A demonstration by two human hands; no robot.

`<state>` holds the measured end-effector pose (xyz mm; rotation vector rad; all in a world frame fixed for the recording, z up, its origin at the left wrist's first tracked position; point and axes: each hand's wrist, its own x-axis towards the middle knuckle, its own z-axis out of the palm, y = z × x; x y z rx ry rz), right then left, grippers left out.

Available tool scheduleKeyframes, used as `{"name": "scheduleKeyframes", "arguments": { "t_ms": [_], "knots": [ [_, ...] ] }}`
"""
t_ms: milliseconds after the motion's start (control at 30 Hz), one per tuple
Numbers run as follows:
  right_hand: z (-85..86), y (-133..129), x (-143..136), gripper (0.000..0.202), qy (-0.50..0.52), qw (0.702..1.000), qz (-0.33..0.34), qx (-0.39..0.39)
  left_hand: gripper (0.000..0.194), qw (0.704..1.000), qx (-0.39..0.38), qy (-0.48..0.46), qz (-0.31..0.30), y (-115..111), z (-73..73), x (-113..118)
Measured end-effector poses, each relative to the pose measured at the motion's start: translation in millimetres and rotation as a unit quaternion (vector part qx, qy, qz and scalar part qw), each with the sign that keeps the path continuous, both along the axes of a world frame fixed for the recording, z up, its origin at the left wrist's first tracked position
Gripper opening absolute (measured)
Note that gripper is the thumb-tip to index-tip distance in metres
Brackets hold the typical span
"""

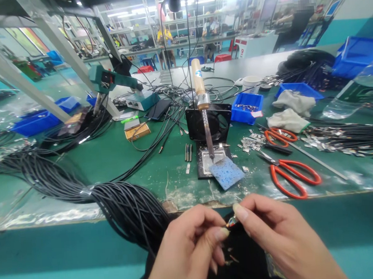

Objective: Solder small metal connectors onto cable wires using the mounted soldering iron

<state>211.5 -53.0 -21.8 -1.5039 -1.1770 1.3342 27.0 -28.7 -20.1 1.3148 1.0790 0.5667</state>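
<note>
My left hand [193, 242] is closed in a pinch at the end of a thin black cable, most of it hidden by the fingers. Between the two hands shows a small metal connector [232, 221] with short coloured wires at the cable end. My right hand [276, 228] grips that connector between thumb and forefinger. Both hands are held over my lap, just in front of the bench edge. A thick bundle of black cables [123, 202] hangs over the edge beside my left hand.
A wooden-handled soldering iron [199, 86] stands before a black fan [190, 124]. Nearby lie a blue sponge [227, 174], red-handled scissors [294, 171], loose metal connector shells [251, 143] and a blue bin [247, 106]. White gloves [288, 120] and more cables [356, 133] lie right.
</note>
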Motion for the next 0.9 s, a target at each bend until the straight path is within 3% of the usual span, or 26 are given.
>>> {"name": "scheduleKeyframes", "arguments": {
  "t_ms": [300,667,900],
  "knots": [
    [-1.8,1,-3,0.04,0.026,1.0,0.0,0.012,0.016,0.996,-0.052,-0.063,0.028,3,2.5,4],
    [-6.1,3,-2,0.042,0.064,0.998,-0.011,0.01,0.023,0.989,-0.08,-0.117,0.049,3,-5.0,4],
    [-22.8,4,-8,0.015,-0.074,0.978,0.005,0.196,0.023,0.956,-0.187,-0.208,0.089,3,-2.3,2]
  ]
}}
